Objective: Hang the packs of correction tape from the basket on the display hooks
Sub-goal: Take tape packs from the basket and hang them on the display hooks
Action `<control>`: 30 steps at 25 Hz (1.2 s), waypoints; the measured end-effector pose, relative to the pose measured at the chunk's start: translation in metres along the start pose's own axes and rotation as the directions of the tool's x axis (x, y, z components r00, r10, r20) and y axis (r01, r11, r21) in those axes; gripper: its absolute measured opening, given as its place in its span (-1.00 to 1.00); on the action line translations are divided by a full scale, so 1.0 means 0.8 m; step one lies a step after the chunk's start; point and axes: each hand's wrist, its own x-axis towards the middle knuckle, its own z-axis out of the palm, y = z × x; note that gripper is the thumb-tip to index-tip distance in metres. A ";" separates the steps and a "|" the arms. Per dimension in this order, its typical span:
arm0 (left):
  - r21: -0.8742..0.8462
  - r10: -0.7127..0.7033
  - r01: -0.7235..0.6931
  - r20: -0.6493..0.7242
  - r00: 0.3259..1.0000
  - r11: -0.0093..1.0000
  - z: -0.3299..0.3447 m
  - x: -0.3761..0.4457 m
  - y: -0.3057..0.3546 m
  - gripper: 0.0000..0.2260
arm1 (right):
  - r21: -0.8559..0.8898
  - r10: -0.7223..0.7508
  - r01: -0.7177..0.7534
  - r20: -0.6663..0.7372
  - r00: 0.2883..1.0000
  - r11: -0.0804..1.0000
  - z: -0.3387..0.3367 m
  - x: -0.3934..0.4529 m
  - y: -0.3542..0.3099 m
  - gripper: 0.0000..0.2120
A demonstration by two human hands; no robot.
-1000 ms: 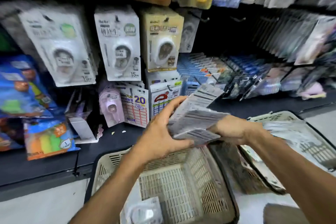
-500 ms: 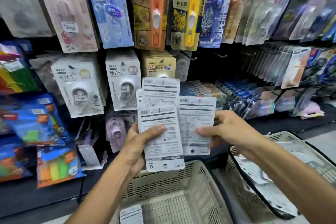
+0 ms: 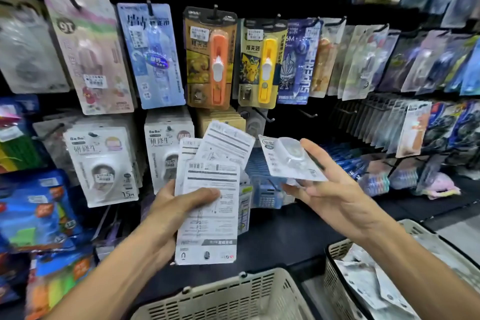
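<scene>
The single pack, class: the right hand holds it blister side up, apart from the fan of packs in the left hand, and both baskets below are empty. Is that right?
Not quite. The head view shows only the near basket looking empty; the right basket holds packs. The rest stands: the right hand holds the single pack blister up, apart from the fan in the left hand.

Both forearms raised, left hand (image 3: 168, 215) curled with thumb pressed across its front, right hand (image 3: 327, 189) palm-up, fingers loosely extended, pinching

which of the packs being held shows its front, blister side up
The single pack in the right hand, its clear blister showing; the fanned packs in the left hand show printed backs.
</scene>
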 end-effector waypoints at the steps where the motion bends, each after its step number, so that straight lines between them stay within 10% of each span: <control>1: 0.005 -0.001 0.001 0.009 1.000 1.000 -0.001 -0.002 0.004 -0.44 | 0.037 0.015 -0.015 0.019 1.000 0.999 -0.003 0.004 -0.003 -0.32; 7: -0.086 -0.014 0.015 0.009 1.000 0.996 -0.002 -0.001 0.017 -0.50 | -0.292 -0.127 -0.011 -0.450 0.884 0.956 -0.001 0.054 0.013 -0.66; 19: -0.288 -0.164 0.164 0.025 0.986 0.943 0.029 0.021 0.005 -0.32 | -0.393 -0.127 -0.210 -0.676 0.726 0.895 -0.001 0.099 0.018 -0.70; 23: -0.296 -0.155 0.146 -0.008 0.988 0.944 0.033 0.019 0.004 -0.31 | -0.764 -0.308 -0.390 -0.589 0.747 0.514 0.031 0.100 0.019 -0.63; 27: -0.237 -0.067 0.039 -0.112 0.991 0.971 0.031 0.017 0.005 -0.51 | -0.328 0.264 -0.377 -0.339 0.903 0.866 0.077 0.080 0.004 -0.43; 30: -0.207 -0.021 -0.006 -0.126 0.992 0.978 0.024 0.014 0.008 -0.53 | -0.238 0.179 -0.265 -0.331 0.926 0.934 0.086 0.077 0.002 -0.76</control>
